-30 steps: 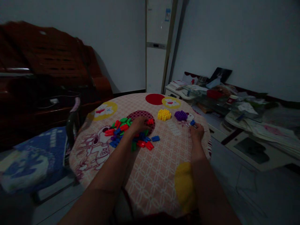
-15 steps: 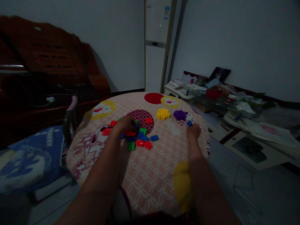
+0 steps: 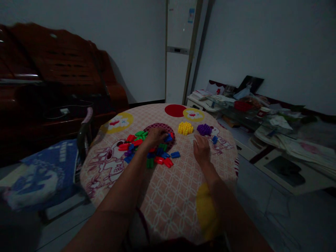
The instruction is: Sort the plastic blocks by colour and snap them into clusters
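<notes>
My left hand (image 3: 156, 136) reaches over the pile of coloured plastic building blocks, its fingers closed on a blue block (image 3: 168, 138) at its right side. Under and around it lie green blocks (image 3: 141, 134), red blocks (image 3: 168, 162) and more blue ones, some hidden by the hand and forearm. My right hand (image 3: 201, 149) is over the tablecloth, fingers apart and holding nothing visible. Just beyond it sit a yellow cluster of blocks (image 3: 185, 128) and a purple cluster (image 3: 204, 130). A single blue block (image 3: 215, 140) stands to the right of this hand.
A patterned cloth covers the round table (image 3: 168, 196). At left is a chair with a blue cover (image 3: 49, 175), with a wooden sofa (image 3: 70, 66) behind it. Along the right stands a low cabinet (image 3: 278, 168) with cluttered items. A tall white unit (image 3: 178, 70) rises behind the table.
My right hand has let go of the blue block beside the purple cluster and moved left. My left hand has shifted right across the pile, with a blue block at its fingertips.
</notes>
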Demonstrator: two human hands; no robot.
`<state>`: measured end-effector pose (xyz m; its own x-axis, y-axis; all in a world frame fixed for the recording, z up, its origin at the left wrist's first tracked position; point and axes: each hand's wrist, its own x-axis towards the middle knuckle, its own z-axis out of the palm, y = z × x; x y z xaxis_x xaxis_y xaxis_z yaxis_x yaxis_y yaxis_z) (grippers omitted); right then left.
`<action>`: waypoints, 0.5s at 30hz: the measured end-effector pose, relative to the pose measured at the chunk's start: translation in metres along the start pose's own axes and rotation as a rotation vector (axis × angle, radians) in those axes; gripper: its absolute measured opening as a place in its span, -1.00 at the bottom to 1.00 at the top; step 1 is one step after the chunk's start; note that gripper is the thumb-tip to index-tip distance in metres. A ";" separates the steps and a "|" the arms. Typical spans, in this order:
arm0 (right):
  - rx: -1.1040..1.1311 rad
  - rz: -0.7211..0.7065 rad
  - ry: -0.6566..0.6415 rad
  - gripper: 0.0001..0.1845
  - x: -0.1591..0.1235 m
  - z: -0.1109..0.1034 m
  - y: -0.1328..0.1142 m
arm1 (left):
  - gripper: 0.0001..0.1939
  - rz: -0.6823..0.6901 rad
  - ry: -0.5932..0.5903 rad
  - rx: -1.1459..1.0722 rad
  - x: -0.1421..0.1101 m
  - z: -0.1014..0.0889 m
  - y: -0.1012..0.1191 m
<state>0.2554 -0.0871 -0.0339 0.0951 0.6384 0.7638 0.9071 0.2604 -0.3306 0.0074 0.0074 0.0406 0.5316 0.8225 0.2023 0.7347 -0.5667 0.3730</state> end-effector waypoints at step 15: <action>0.649 0.360 -0.238 -0.61 0.000 -0.001 -0.017 | -0.89 0.293 0.070 -0.326 0.000 0.050 0.063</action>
<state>0.2409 -0.0922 -0.0273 0.1812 0.8831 0.4327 0.4089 0.3325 -0.8499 0.0747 -0.0306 0.0188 0.6597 0.6372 0.3984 0.3798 -0.7401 0.5550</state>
